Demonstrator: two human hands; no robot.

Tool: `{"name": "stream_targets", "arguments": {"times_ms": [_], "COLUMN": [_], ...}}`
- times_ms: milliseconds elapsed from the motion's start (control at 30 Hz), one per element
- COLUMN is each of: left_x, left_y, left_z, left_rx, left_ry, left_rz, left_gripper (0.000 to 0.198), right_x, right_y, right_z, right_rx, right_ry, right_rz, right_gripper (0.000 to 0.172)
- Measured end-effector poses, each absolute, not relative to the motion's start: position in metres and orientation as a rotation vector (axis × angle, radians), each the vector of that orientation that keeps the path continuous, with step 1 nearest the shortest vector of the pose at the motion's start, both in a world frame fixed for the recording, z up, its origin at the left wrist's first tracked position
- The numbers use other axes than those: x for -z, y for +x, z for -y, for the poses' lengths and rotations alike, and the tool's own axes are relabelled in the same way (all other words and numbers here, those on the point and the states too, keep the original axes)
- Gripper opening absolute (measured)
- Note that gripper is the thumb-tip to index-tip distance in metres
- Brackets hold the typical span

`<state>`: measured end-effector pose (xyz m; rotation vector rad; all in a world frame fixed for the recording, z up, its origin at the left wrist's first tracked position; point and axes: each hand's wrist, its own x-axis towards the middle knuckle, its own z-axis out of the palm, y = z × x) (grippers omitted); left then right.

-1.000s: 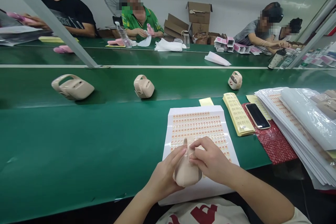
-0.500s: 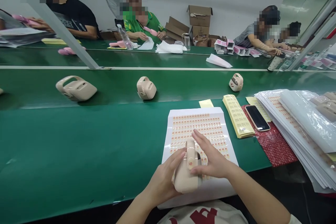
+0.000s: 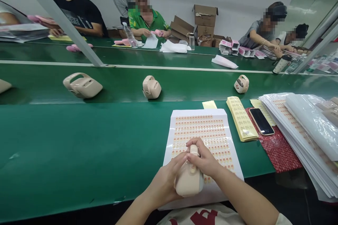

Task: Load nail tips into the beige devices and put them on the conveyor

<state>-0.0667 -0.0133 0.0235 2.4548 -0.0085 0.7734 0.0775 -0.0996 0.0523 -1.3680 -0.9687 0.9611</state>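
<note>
Holding: our left hand (image 3: 165,179) grips the beige casing (image 3: 189,179) from the left, above the sticker sheet (image 3: 200,126).
Right hand (image 3: 203,160): fingers curled on the casing's top.
Worktop (image 3: 79,140): green; phone (image 3: 261,121) well to our right.
Belt beyond: three more casings (image 3: 151,87).

Both forearms are reaching forward from the bottom edge of the view and converging toward the middle. The left hand (image 3: 165,179) is cupping from the left side, palm turned inward, fingers curling around and thumb lying along the top. The right hand (image 3: 203,160) is coming in from the right with its wrist bent slightly, fingers bunching together and fingertips pressing down just beside the left thumb. Both arms are bare, and the two hands are touching.
</note>
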Motion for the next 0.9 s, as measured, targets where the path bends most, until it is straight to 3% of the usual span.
{"name": "stream_targets", "arguments": {"times_ms": [133, 267, 433, 600, 733, 900], "left_x": [-0.016, -0.006, 0.007, -0.003, -0.018, -0.027], "left_y": [-0.063, -0.065, -0.066, -0.062, -0.057, -0.033], "left_z": [0.014, 0.011, 0.007, 0.004, -0.001, -0.029], "left_rx": [-0.778, -0.734, -0.603, -0.599, -0.629, -0.565], "left_ry": [2.416, 2.379, 2.337, 2.215, 1.925, 1.304], "left_rz": [0.029, -0.045, -0.105, 0.004, 0.016, 0.026], "left_gripper": [0.079, 0.096, 0.116, 0.109, 0.098, 0.103], "right_x": [-0.056, -0.061, -0.059, -0.059, -0.058, -0.059], "right_y": [0.088, 0.096, 0.094, 0.102, 0.122, 0.137], "right_z": [0.101, 0.106, 0.106, 0.097, 0.090, 0.086], "right_rx": [-1.038, -1.129, -1.110, -1.019, -1.141, -1.234], "right_ry": [-1.420, -1.421, -1.465, -1.446, -1.356, -1.367], "right_rz": [0.943, 1.060, 1.057, 0.992, 0.932, 0.651], "right_gripper": [0.041, 0.072, 0.062, 0.052, 0.054, 0.051]}}
